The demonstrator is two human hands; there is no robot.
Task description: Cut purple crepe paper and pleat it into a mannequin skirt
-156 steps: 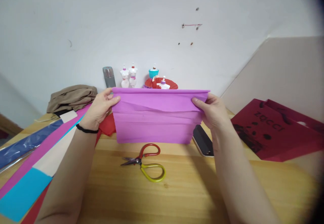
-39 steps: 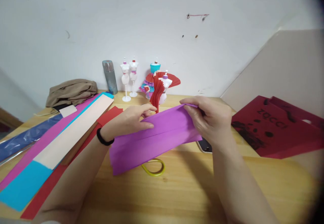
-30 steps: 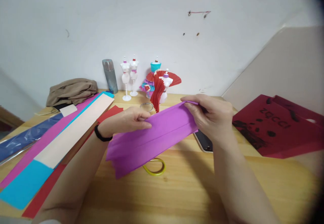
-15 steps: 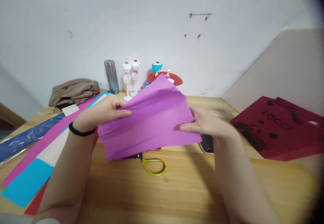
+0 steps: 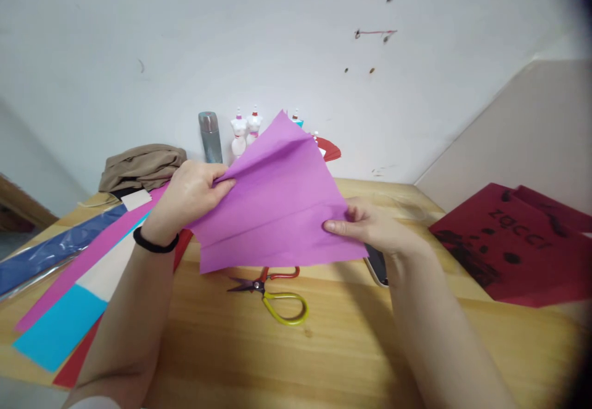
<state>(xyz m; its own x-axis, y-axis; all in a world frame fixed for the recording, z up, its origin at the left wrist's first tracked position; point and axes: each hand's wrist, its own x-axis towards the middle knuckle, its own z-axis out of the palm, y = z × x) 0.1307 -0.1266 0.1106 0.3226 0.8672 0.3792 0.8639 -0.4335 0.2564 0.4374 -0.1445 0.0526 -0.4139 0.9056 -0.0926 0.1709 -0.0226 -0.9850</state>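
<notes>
A creased purple paper sheet [image 5: 277,205] is held up above the table between both hands. My left hand [image 5: 197,190] pinches its upper left edge between thumb and fingers. At the lower right side, my right hand [image 5: 358,227] grips the sheet with the thumb on the near face and the fingers mostly behind. Below the sheet, open scissors [image 5: 259,285] with one red and one yellow handle lie on the wood. The sheet partly covers the small white mannequins [image 5: 239,134] at the back.
Coloured paper strips [image 5: 65,322] and a blue plastic-wrapped pack [image 5: 60,242] lie at left. Behind them are a brown cloth [image 5: 141,165] and a grey bottle [image 5: 211,137]. A phone [image 5: 377,267] rests by my right wrist, and a red bag [image 5: 504,248] stands at right.
The purple sheet's top corner has risen and tilted up, and its lower left edge has lifted, uncovering the scissors' blades and red handle. Both hands keep hold; the view has shifted slightly.
</notes>
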